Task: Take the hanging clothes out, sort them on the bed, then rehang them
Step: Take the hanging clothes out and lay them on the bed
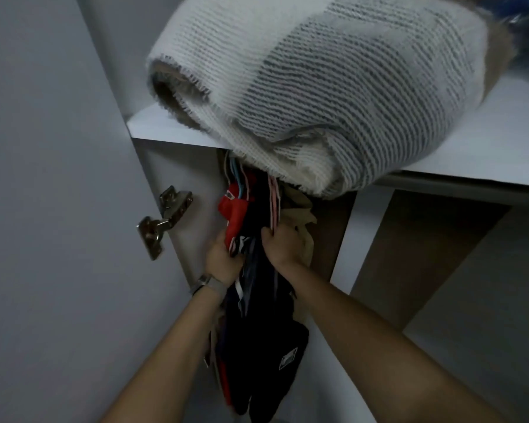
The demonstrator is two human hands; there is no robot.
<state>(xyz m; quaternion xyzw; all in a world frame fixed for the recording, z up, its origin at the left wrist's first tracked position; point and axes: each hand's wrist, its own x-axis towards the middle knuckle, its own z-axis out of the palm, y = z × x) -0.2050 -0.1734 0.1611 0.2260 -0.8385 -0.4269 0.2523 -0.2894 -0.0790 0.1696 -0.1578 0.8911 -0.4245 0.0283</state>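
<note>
A tight bunch of hanging clothes (257, 340), mostly dark navy with a red garment (234, 213) at the upper left and a beige one (298, 216) at the right, hangs inside the wardrobe under a shelf. Several coloured hangers (242, 181) show at the top; the rail is hidden. My left hand (223, 259), with a watch on its wrist, grips the bunch from the left. My right hand (283, 247) grips it from the right, fingers curled round pink hanger arms and dark cloth.
A rolled white and grey knitted blanket (318, 87) lies on the white shelf (471, 141) and overhangs its front edge just above the clothes. The open wardrobe door (43, 209) with a metal hinge (162, 221) stands at the left. A white divider panel (364, 239) rises at the right.
</note>
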